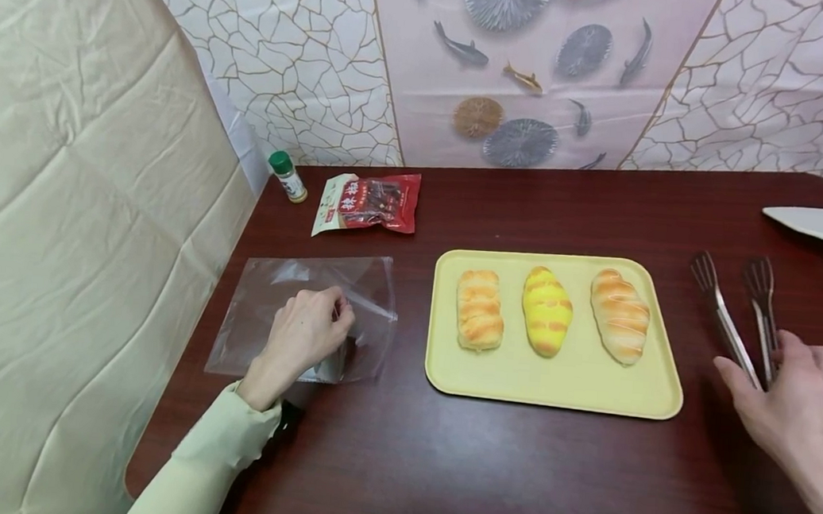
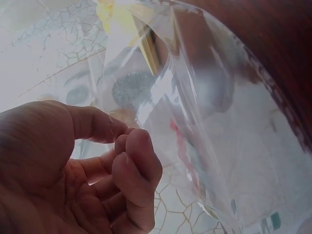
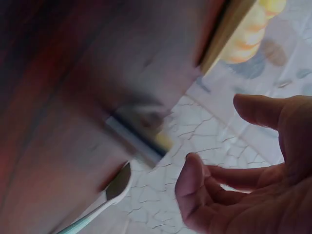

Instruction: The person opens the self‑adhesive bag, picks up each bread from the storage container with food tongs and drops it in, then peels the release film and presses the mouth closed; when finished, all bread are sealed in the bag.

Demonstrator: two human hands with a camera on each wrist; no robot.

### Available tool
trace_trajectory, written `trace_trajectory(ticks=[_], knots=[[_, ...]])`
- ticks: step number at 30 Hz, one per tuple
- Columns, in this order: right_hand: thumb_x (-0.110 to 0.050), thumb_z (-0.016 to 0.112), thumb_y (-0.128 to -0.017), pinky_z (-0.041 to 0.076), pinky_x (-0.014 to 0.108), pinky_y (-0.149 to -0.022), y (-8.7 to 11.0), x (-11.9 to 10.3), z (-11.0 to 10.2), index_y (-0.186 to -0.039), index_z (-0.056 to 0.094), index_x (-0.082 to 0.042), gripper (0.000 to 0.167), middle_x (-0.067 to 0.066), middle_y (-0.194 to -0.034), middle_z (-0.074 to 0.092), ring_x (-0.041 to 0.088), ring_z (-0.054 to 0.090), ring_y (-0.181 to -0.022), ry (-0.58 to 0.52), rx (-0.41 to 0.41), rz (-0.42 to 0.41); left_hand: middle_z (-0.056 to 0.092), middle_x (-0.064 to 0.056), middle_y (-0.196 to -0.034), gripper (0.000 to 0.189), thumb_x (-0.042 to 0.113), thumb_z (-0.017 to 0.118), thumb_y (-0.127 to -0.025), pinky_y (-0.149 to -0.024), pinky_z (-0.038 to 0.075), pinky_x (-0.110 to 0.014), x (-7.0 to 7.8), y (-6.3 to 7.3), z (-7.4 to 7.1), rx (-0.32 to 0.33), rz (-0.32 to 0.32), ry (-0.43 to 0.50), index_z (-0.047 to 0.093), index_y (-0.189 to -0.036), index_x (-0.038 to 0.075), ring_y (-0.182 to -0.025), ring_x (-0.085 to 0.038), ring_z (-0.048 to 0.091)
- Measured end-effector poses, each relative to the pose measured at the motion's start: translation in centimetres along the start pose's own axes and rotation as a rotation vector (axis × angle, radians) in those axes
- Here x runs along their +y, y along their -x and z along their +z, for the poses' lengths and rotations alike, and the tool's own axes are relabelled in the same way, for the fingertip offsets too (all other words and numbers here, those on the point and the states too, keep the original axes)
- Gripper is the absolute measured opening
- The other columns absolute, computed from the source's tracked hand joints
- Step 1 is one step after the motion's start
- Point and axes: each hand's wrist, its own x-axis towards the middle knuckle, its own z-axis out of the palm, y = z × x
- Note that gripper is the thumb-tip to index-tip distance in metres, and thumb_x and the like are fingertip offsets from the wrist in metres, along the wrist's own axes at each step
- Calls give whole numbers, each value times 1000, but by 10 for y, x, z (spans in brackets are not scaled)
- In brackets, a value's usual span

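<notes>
My left hand [image 1: 309, 325] is over a clear plastic bag [image 1: 257, 318] lying on the table's left side. In the left wrist view, the thumb and fingertips [image 2: 139, 146] pinch the film, and the bag [image 2: 214, 146] spreads out beyond them. At the right, my right hand [image 1: 799, 396] hovers around the handle end of metal tongs [image 1: 732, 331], whose slotted heads point away from me. The right wrist view has the thumb [image 3: 258, 109] and fingers spread apart with nothing between them; the tongs [image 3: 139, 139] look blurred beyond.
A yellow tray [image 1: 553, 386] between the hands holds three bread pieces: a ridged roll [image 1: 480, 310], a yellow one [image 1: 547, 310] and a striped one [image 1: 619, 315]. Behind the bag are a red food packet [image 1: 379, 203] and a green-capped jar [image 1: 288, 177]. A white spatula [image 1: 818, 223] lies far right.
</notes>
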Motion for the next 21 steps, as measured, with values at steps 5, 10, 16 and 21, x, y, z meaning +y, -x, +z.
trace_trajectory(ticks=[5, 10, 16, 21], knots=[[-46, 55, -104, 32, 74, -104, -7, 18, 6, -144, 32, 27, 86, 61, -134, 35, 72, 35, -128, -13, 14, 30, 53, -1, -59, 23, 16, 62, -99, -48, 36, -31, -1, -1, 0, 5, 12, 15, 62, -76, 13, -51, -18, 51], [-57, 50, -106, 32, 74, -103, -18, 30, 6, -139, 31, 31, 96, 61, -129, 34, 71, 34, -126, 36, -69, 26, 55, 0, -60, 23, 17, 63, -98, -48, 37, -31, -1, -2, 1, 13, 20, 20, 63, -76, 14, -53, -18, 52], [-58, 55, -106, 40, 74, -92, -30, 35, 2, -128, 36, 30, 92, 54, -119, 37, 70, 41, -115, 124, -215, 7, 56, 0, -61, 22, 19, 63, -97, -49, 37, -32, -2, -2, 2, 20, 23, 16, 62, -76, 15, -54, -19, 54], [-52, 63, -104, 44, 69, -76, -37, 32, 1, -106, 46, 18, 72, 50, -110, 42, 68, 48, -103, 138, -274, 16, 56, 0, -60, 22, 19, 64, -97, -48, 37, -32, -2, -3, 2, 20, 24, 12, 61, -75, 16, -54, -20, 54]])
